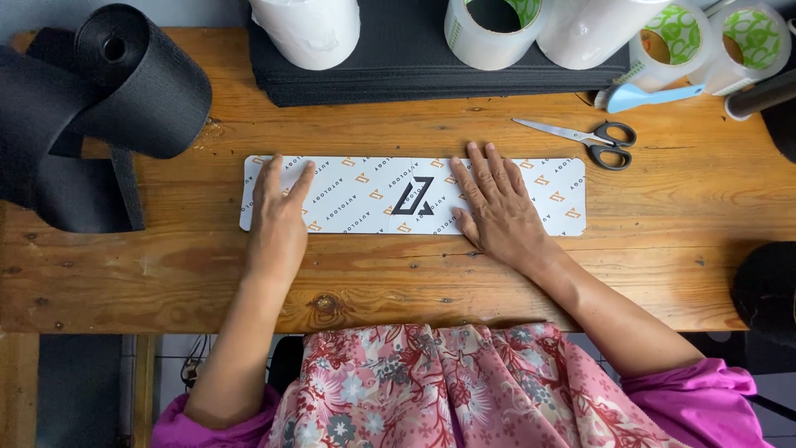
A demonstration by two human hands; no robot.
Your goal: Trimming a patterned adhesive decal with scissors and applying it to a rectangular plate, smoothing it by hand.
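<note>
A long white printed card strip (373, 195) with rounded corners lies flat on the wooden table (414, 274), its pattern orange and black. My left hand (278, 216) rests flat on the strip's left part, fingers spread. My right hand (495, 206) presses flat on the strip just right of its middle, palm reaching over the near edge onto the wood. Neither hand grips anything.
Scissors (593, 139) with black handles lie behind the strip's right end. A big roll of black webbing (133, 83) sits at the far left. A stack of black sheets (414, 66), clear tape rolls (489, 29) and a blue tape dispenser (647, 93) line the back edge.
</note>
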